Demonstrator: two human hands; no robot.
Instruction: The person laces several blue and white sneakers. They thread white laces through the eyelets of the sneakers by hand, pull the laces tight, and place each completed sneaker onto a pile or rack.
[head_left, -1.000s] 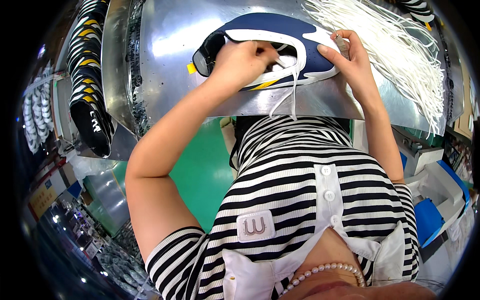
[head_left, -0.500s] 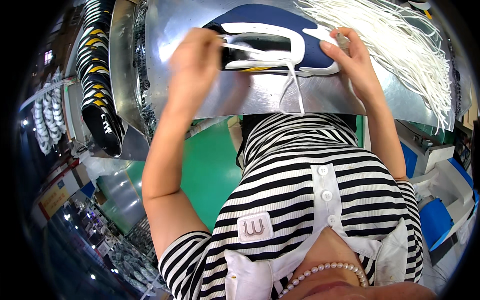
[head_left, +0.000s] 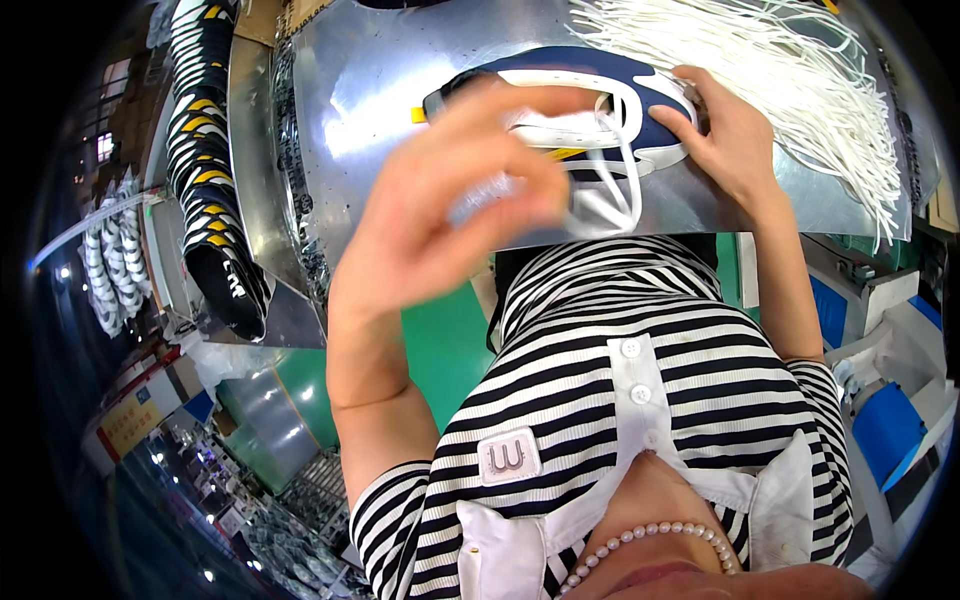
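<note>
Leftmost, a long curving stack of nested shoe uppers (head_left: 205,180) in navy, white and yellow, beside a shiny metal tabletop (head_left: 400,40). Next, toward the middle, the left hand (head_left: 460,190), blurred, fingers spread apart, one fingertip close to the eyelets; whether gripping the white shoelace (head_left: 634,180), impossible to tell. Probably mid-lacing, at the eyelets nearest the toe; next move likely calling for a sure pinch on the lace and an even draw, toe held firm. Partly covered by that hand, lying on the tabletop near its front edge, a navy sneaker upper (head_left: 648,95) with white trim: long axis roughly left to right, yellow heel tab (head_left: 418,115) at left, toe pointing right. Shoelace looped from the toe-end eyelets toward the near edge. At the toe, the right hand (head_left: 735,145), thumb on the upper, fingers curled round the far side, bracing. Farthest right, a fanned heap of loose white laces (head_left: 750,100).
</note>
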